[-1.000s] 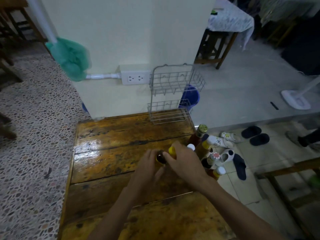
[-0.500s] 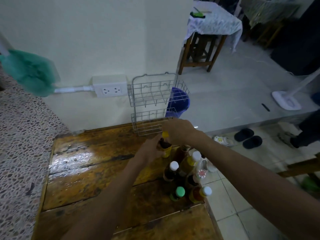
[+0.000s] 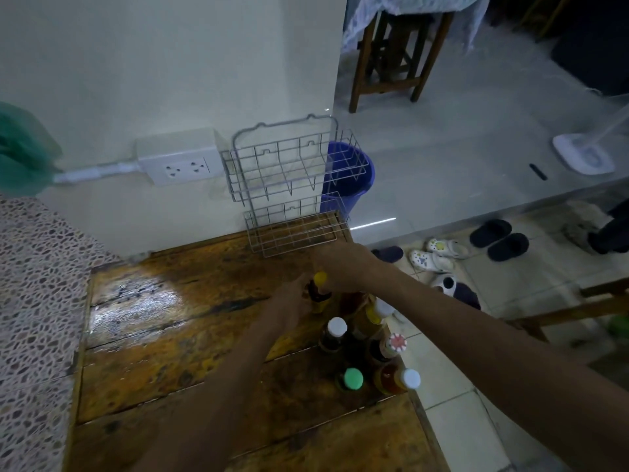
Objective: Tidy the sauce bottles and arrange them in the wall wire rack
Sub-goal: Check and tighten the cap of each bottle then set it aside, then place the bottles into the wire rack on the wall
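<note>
An empty two-tier wire rack hangs on the wall, its lower basket just above the far edge of the wooden table. My left hand holds a small dark bottle. My right hand grips a yellow-capped bottle right beside it, just in front of the lower basket. Several more bottles stand at the table's right edge: a white-capped dark one, a yellow one, a red-patterned cap, a green cap and an orange bottle.
A wall socket sits left of the rack and a blue bucket stands behind it on the floor. Shoes lie on the tiles right of the table. A green bag hangs at far left.
Both hands have carried their bottles away from me, from mid-table up to just in front of the rack's lower basket. The view has moved closer to the wall.
</note>
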Available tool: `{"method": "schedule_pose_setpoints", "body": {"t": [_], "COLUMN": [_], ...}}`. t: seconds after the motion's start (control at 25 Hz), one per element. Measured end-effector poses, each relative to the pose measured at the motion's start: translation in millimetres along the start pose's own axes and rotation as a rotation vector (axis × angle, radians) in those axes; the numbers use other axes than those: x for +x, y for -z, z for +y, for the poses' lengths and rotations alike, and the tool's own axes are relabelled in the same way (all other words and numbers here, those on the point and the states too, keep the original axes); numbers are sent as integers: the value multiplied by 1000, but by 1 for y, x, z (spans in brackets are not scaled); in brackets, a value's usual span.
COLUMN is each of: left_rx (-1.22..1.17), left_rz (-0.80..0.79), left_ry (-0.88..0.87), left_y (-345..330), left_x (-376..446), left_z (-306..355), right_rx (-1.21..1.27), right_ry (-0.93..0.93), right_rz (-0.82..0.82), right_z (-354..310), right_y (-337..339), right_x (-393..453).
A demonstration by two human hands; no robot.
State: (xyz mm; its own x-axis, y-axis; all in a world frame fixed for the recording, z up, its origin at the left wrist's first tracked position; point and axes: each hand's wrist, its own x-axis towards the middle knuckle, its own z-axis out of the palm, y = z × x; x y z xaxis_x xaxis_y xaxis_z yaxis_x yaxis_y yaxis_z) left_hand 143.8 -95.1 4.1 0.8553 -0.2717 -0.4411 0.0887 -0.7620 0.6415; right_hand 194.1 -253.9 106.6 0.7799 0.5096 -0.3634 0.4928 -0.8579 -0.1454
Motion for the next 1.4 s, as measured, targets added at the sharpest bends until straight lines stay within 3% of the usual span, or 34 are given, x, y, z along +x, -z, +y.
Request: {"method": "schedule_pose_setpoints", "body": {"t": [0.76,0.92,1.08,1.2,1.28,1.4], "left_rx": [-106,-82,-31,71,179,216], "left_rz": [5,159,415,180,1,-59], "left_ry": [-65,-47,-152,-300,-313,-295], "left_y": [2,39,72,73,67,56], "left_x": [-43,-44,-38,-28,-21,-7], "left_z": [16,33,76,114,128,137], "right_rx": [-53,207,401,466,525,689], "right_ry": [87,120,-21,-190,-192,-122], "right_rz": [-32,155,294,159,79,55], "right_z": [-12,9,62,102,111,107], "right_y": [-9,34,51,11,-23,-53], "right_x": [-11,-35,-74,-86,-87,-84]}}
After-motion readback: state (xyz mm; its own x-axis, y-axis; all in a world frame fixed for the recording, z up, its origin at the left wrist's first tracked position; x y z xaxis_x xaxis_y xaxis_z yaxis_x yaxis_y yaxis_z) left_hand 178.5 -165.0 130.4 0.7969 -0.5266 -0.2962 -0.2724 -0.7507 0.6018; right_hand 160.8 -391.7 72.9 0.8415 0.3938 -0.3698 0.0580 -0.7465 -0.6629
